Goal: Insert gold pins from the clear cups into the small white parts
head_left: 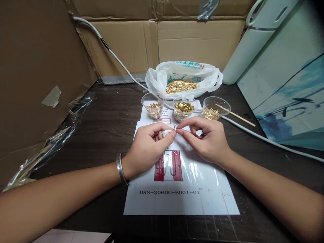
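Observation:
Between the fingertips of my two hands stands a tiny gold-coloured metal pin (174, 127), upright, above the printed sheets. My left hand (149, 141), with a silver bangle at the wrist, pinches it from the left; something white wraps one of its fingers. From the right, my right hand (206, 136) closes thumb and forefinger at the same spot, and whether it grips the pin or a second small part I cannot make out. Just beyond the hands are three clear cups of small gold parts: a left cup (153, 114), a middle cup (181, 117) and a right cup (205, 105).
A white plastic bag (207, 89) full of gold pins lies behind the cups. Beside the right cup rests a wooden stick (243, 120). A white cable (273, 140) crosses the table. Cardboard walls (126, 47) and a white flask (243, 57) border the back. A labelled sheet (177, 204) lies in front.

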Demonstrator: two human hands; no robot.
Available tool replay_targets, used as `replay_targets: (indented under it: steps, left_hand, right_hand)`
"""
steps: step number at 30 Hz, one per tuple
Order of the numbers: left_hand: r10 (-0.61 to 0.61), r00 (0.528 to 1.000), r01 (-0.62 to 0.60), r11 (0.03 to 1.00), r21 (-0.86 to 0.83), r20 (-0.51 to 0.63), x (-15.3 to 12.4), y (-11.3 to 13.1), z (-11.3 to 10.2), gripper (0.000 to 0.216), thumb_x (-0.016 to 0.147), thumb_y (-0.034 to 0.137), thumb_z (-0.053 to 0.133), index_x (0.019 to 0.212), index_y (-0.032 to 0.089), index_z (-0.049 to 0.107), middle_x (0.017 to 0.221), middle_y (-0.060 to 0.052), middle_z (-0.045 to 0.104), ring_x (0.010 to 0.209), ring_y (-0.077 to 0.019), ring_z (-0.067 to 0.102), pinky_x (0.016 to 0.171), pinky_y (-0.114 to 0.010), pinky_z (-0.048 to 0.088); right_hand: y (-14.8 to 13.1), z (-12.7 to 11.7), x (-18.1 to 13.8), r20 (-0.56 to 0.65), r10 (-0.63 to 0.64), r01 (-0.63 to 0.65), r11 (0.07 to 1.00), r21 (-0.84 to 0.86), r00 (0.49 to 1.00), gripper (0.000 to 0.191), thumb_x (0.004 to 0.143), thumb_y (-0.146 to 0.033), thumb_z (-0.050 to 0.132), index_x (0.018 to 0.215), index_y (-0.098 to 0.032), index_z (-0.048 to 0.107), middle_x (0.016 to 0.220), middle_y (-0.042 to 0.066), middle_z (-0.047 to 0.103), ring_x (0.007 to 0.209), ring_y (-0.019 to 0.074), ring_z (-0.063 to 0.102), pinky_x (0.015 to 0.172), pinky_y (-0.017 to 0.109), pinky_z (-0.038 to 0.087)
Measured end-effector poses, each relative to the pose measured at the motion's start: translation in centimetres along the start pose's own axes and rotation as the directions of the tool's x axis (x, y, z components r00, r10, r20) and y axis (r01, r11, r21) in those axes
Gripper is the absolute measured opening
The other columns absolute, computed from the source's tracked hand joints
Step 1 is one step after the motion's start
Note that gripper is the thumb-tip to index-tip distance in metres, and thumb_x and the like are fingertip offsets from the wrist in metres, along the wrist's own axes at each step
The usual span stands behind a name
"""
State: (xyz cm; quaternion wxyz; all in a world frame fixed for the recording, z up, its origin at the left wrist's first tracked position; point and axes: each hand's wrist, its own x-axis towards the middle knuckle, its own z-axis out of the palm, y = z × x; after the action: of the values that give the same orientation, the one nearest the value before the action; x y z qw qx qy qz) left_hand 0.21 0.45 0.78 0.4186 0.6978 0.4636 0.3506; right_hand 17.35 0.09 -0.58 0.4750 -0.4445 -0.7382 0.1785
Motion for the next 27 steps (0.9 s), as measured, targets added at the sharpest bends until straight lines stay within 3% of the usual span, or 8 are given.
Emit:
replay_targets:
  steps: [15,27]
  left_hand:
    - [-0.013,1.0,0.013,1.0,0.02,-0.001,-0.04,0.11,-0.13,0.015,0.079,0.027,0.06,0.077,0.014,0.067,0.052,0.005,0.04,0.048,-0.0065,0.033,0.044,-0.02,0.026]
    - [-0.014,1.0,0.014,0.999,0.035,-0.004,-0.01,0.01,-0.08,0.014,0.079,0.026,0.061,0.077,0.014,0.068,0.051,0.004,0.04,0.049,-0.0067,0.032,0.044,-0.02,0.026]
  right_hand:
    - [0.08,0.1,-0.01,-0.009,-0.03,0.03,0.999,-0.036,0.999,0.005,0.076,-0.019,0.063,0.078,-0.017,0.067,0.058,-0.004,0.06,0.045,0.0052,0.044,0.046,0.019,0.036]
    - [0.12,0.01,-0.09,0.002,-0.034,0.034,0.997,-0.067,0.999,0.006,0.077,-0.019,0.063,0.078,-0.016,0.067,0.052,-0.005,0.054,0.044,0.005,0.042,0.046,0.019,0.035]
